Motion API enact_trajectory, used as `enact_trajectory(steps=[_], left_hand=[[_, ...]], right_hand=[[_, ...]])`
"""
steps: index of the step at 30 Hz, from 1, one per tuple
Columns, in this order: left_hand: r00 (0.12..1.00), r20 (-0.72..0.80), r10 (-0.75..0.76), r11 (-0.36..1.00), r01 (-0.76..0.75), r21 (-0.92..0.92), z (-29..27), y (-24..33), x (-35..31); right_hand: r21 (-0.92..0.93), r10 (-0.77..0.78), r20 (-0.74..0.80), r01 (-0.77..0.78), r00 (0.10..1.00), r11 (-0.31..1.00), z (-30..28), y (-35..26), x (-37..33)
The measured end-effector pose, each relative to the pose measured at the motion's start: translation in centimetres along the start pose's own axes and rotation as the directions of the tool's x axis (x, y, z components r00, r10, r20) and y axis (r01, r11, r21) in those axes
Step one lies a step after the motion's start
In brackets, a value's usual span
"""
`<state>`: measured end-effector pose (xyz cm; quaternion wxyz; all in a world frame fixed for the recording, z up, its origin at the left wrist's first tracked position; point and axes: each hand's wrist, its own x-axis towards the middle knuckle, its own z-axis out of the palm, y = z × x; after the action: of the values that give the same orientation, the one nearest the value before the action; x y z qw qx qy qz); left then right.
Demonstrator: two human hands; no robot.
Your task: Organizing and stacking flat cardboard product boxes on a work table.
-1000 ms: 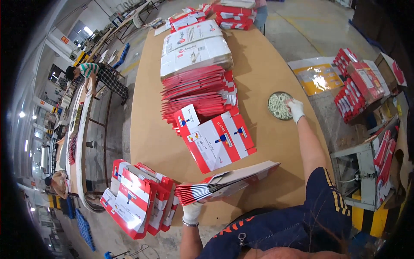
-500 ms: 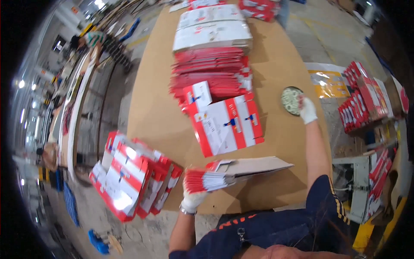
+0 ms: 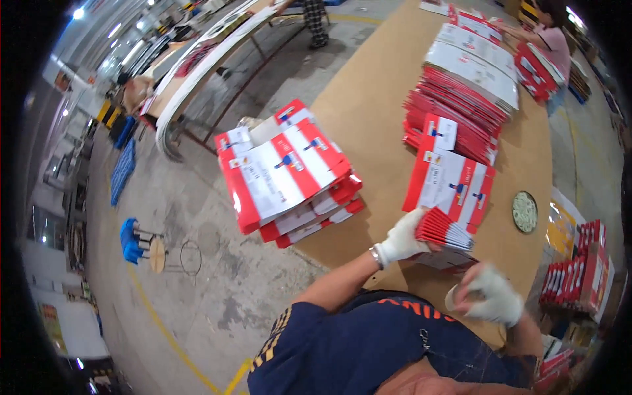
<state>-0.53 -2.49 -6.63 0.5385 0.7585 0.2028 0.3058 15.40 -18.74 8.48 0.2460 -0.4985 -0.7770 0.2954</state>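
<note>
My left hand (image 3: 405,238), in a white glove, grips a bundle of folded red-and-white cardboard sleeves (image 3: 446,228) by its end, above the near edge of the table. To the right of the bundle and close to my body is my gloved right hand (image 3: 492,297), smeared by motion. Its fingers are curled, and whatever they may hold cannot be made out. A round dish (image 3: 525,212) of pale, loop-like pieces lies on the table's right side. Just beyond the bundle, flat red-and-white cardboard pieces (image 3: 451,184) lie on the brown table (image 3: 359,131).
A stack of red-and-white cardboard (image 3: 286,164) sits at the table's left edge. Farther back are red bundles (image 3: 454,108) and white ones (image 3: 474,62). A person in pink (image 3: 553,39) stands at the far right. A blue stool (image 3: 131,240) is on the floor at left.
My right hand has come away from the dish, back toward my body and near the bundle. My left hand still holds the bundle. The view has swung to the left.
</note>
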Motion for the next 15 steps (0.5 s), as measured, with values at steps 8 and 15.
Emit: enact_trajectory(steps=[8,15], left_hand=[[0.995,-0.011,0.099,0.993,-0.098,0.072,-0.3,-0.1,0.1],[0.996,-0.005,0.094,0.996,-0.094,-0.004,-0.8,-1.1,0.2]], right_hand=[[0.403,0.274,0.675,-0.653,0.685,0.641,7.7,0.3,-4.7],[0.177,0.592,0.493,-0.739,0.638,0.65,-1.1,-5.1,0.8]])
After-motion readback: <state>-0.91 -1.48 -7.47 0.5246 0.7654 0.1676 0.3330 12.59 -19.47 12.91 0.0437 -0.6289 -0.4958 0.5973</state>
